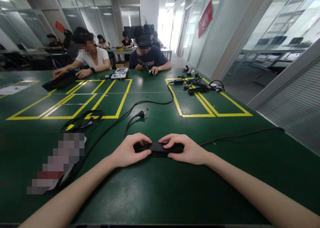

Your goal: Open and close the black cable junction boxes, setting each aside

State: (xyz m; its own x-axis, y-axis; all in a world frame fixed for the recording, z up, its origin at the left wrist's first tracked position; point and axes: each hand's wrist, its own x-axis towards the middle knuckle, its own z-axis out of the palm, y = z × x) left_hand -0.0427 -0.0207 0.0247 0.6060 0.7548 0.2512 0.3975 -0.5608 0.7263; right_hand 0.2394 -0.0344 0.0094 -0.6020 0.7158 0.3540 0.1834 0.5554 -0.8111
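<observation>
A black power adapter brick (158, 148) lies flat on the green table (160, 188) in front of me. My left hand (130, 151) grips its left end with fingers curled over the top. My right hand (186, 149) grips its right end the same way. A black cable (240, 134) runs from the right end across the table to the right. A second black cord ends in a loose plug (141, 114) just beyond my hands.
A coiled black cable (82, 120) lies to the left, near a blurred flat item (58, 163). Yellow tape rectangles (200, 103) mark the table. More adapters and cords (203, 85) sit far right. Two people sit opposite; a glass wall runs along the right.
</observation>
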